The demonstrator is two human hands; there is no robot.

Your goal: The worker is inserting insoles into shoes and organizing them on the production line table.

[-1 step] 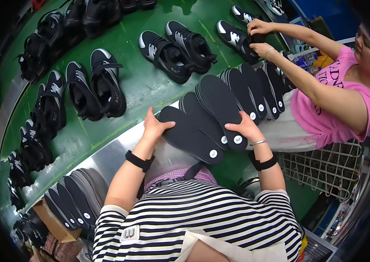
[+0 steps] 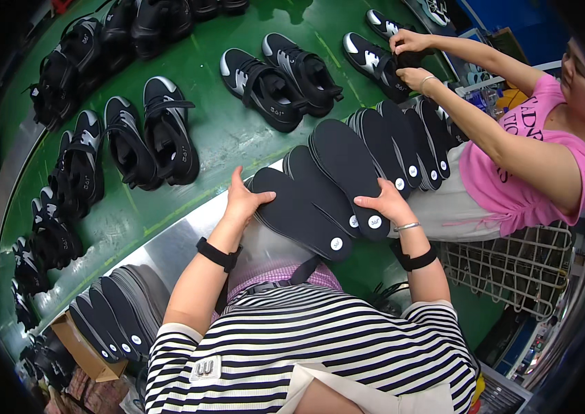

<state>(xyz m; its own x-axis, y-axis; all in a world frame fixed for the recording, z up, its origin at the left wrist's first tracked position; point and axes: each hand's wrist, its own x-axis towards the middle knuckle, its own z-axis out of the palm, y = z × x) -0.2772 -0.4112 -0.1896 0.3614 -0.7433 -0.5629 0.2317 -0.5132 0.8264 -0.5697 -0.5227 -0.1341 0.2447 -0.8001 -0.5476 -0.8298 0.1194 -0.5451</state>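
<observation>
My left hand [image 2: 245, 200] grips the rounded left end of a stack of black shoe insoles [image 2: 292, 207], thumb on top and the other fingers mostly out of sight. My right hand [image 2: 390, 201] is closed at the edge of a neighbouring insole stack [image 2: 343, 155], its thumb laid over the top near the round white sticker. Both stacks lie side by side at the edge of the metal-rimmed bench, partly overlapping another insole stack [image 2: 297, 160]. White round stickers mark the insoles' near ends.
More insole stacks [image 2: 394, 131] line the edge to the right. Black-and-silver shoes [image 2: 170, 131] stand in pairs on the green bench [image 2: 216, 138]. At the right, a co-worker in a pink top [image 2: 548, 152] handles a shoe [image 2: 375, 65]. Left, insoles [image 2: 123, 307] stand by a cardboard box [image 2: 85, 348].
</observation>
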